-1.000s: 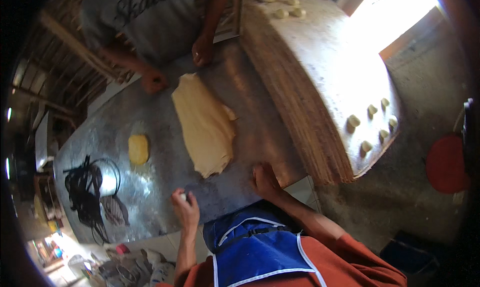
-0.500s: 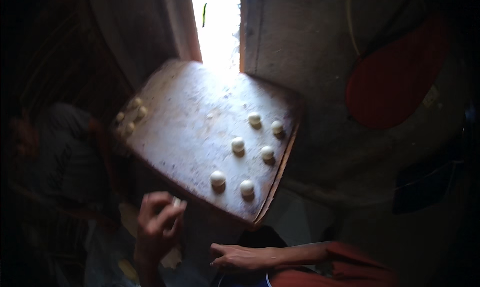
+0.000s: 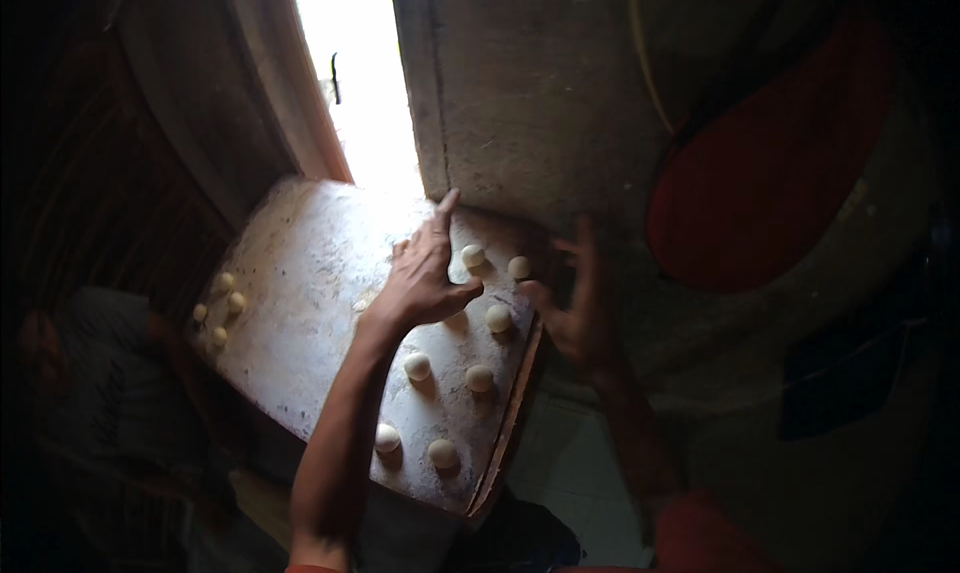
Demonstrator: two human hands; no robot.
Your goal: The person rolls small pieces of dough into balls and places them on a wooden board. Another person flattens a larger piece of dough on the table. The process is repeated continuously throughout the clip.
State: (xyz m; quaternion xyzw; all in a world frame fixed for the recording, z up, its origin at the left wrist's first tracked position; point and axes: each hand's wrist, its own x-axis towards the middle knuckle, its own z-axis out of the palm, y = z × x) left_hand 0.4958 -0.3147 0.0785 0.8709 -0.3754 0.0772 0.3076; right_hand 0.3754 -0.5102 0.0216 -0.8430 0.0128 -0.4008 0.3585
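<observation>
Pale round dough balls (image 3: 479,378) stand in two rough rows along the right side of a floury board (image 3: 290,303). My left hand (image 3: 425,263) reaches over the board with fingers spread, holding nothing; it partly covers one ball behind its thumb. Just beside it, at the far end of the rows, sits another dough ball (image 3: 472,256). At the board's right edge my right hand (image 3: 575,303) is dim, its fingers apart. Its thumb is close to the farthest-right ball (image 3: 518,267); whether they touch I cannot tell.
Several smaller dough balls (image 3: 236,302) lie at the board's left edge. A person in a grey shirt (image 3: 115,373) sits beyond that side. A bright narrow opening (image 3: 360,83) is behind the board. A red rounded object (image 3: 765,173) hangs on the right wall.
Both my hands have moved up from below the board to its far right part. Two more dough balls now stand at the far end of the rows. The view has shifted.
</observation>
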